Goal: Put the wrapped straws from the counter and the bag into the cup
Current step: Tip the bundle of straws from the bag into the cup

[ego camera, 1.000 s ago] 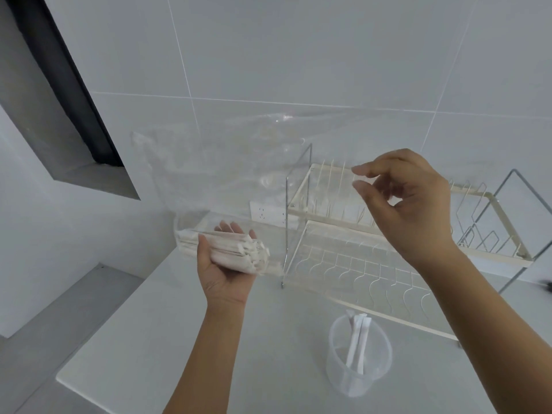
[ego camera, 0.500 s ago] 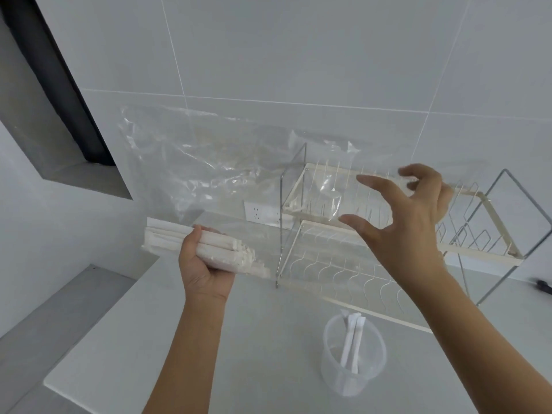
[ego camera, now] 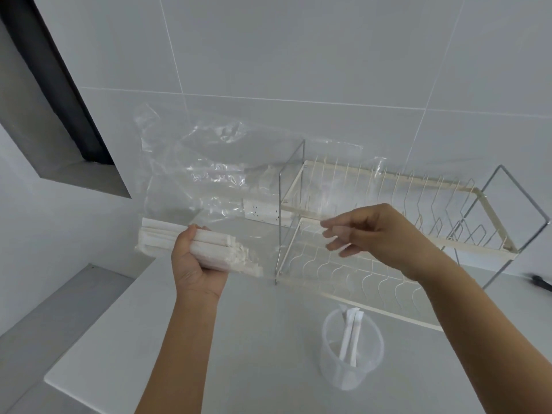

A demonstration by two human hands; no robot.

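left hand [ego camera: 197, 264] grip clamped on a bundle of wrapped straws [ego camera: 191, 245] inside the clear bag [ego camera: 209, 180], held up above the desk [ego camera: 239, 339]. right hand [ego camera: 379, 234] to the right of that grip, fingers [ego camera: 334, 233] loosely apart, blurred, holding nothing. cup [ego camera: 352, 351] below the right hand holds a few straws [ego camera: 351, 336], upright.

**Pale tiled corner around a wire dish rack**

A two-tier dish rack [ego camera: 388, 222] is seen on a white counter [ego camera: 245, 333]. Behind it, large grey wall tiles [ego camera: 298, 55] are lit evenly. A wall socket [ego camera: 261, 208] is glimpsed left of the rack, a dark-framed recess [ego camera: 59, 94] farther left.
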